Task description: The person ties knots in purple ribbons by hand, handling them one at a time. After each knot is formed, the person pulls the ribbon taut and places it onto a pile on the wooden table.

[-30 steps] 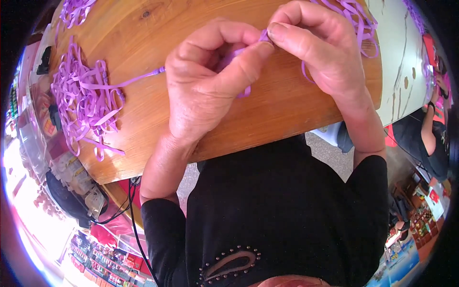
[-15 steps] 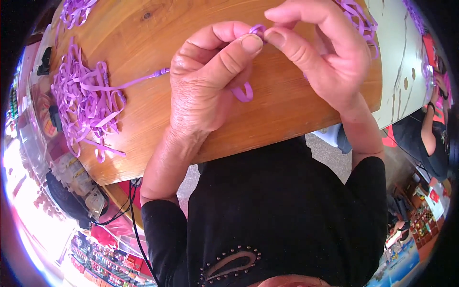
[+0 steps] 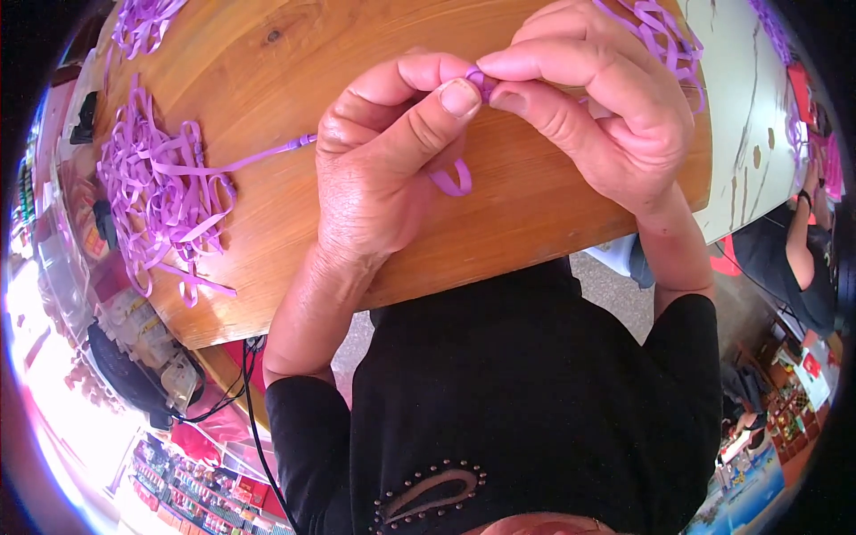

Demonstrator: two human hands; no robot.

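Observation:
My left hand (image 3: 383,147) pinches a narrow purple ribbon (image 3: 453,180) between thumb and forefinger. Part of the ribbon hangs as a loop below the fingers, and another length runs left from the hand toward a heap. At the fingertips the ribbon makes a small purple loop or knot (image 3: 482,85); its exact form is partly covered. My right hand (image 3: 606,107) closes thumb and forefinger on that same small loop from the right. Both hands are raised over the wooden table (image 3: 267,214), fingertips almost touching.
A tangled heap of purple ribbons (image 3: 160,183) lies at the table's left. More ribbons (image 3: 143,25) sit at the far left and others (image 3: 664,40) behind my right hand. A white marbled table (image 3: 744,116) adjoins on the right, with another person (image 3: 785,259) beyond. Black cables (image 3: 248,383) hang lower left.
My right forefinger has come down onto the small loop, so thumb and finger now pinch it. Both hands have shifted slightly toward me. The heap has barely moved.

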